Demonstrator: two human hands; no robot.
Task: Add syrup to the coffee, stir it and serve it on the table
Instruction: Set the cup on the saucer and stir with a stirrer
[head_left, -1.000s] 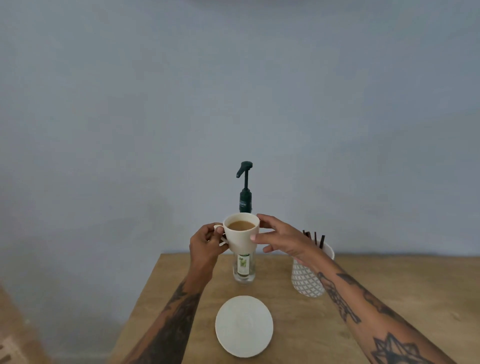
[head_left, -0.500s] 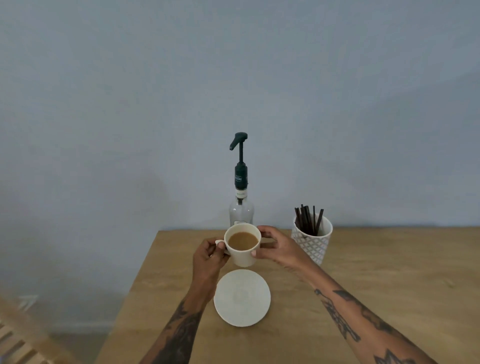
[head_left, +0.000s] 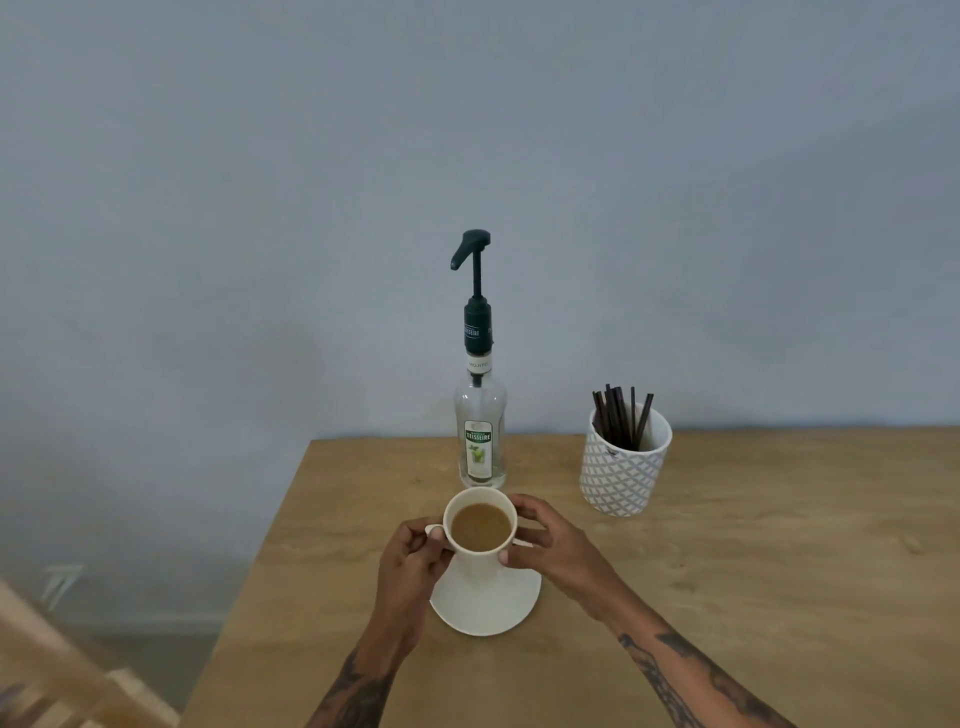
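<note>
Bare forearms w/ dark tattoos on both, no sleeves; left hand (head_left: 410, 564) & right hand (head_left: 558, 548) bare, no rings visible.

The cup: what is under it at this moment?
The white saucer lies under the cup, on the table. The left hand holds the handle; the right hand steadies its side. The cup's base is hidden, so contact cannot be confirmed.

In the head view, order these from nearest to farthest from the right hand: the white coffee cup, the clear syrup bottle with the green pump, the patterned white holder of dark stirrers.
From the right hand:
1. White coffee cup, held, at its left.
2. Clear syrup bottle with the green pump, behind the cup.
3. Patterned white holder of dark stirrers, back right.
The last two are nearly equal.
</note>
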